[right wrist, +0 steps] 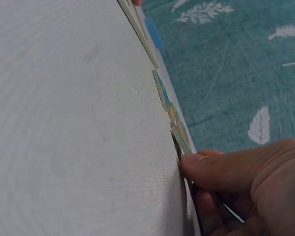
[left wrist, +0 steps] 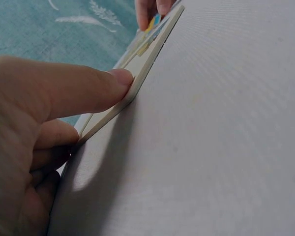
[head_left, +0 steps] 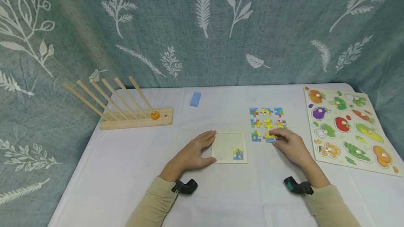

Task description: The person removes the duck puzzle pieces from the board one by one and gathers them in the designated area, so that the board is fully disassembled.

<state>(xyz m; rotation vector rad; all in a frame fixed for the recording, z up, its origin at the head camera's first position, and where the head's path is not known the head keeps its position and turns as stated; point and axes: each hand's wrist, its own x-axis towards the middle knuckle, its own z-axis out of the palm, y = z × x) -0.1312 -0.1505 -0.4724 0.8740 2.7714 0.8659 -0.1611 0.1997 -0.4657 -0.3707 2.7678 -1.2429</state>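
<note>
A shallow square wooden puzzle tray (head_left: pixel 225 146) lies in front of me, with one jigsaw piece (head_left: pixel 238 153) in its lower right corner. My left hand (head_left: pixel 197 151) holds the tray's left side, thumb at the near corner and fingertips at the far one; in the left wrist view the thumb presses on the rim. To the right of the tray, several colourful jigsaw pieces (head_left: pixel 267 123) lie spaced out in rows. My right hand (head_left: pixel 291 146) pinches a blue and yellow jigsaw piece (head_left: pixel 269 137) in the nearest row; its right end is hidden by the fingers.
A wooden stand (head_left: pixel 135 123) with several slanting pegs and one orange bead (head_left: pixel 155 115) stands at the back left. A blue block (head_left: pixel 195 99) lies at the back. On the right is a vegetable knob puzzle board (head_left: pixel 341 115). A patterned curtain (head_left: pixel 189 45) hangs behind the white table.
</note>
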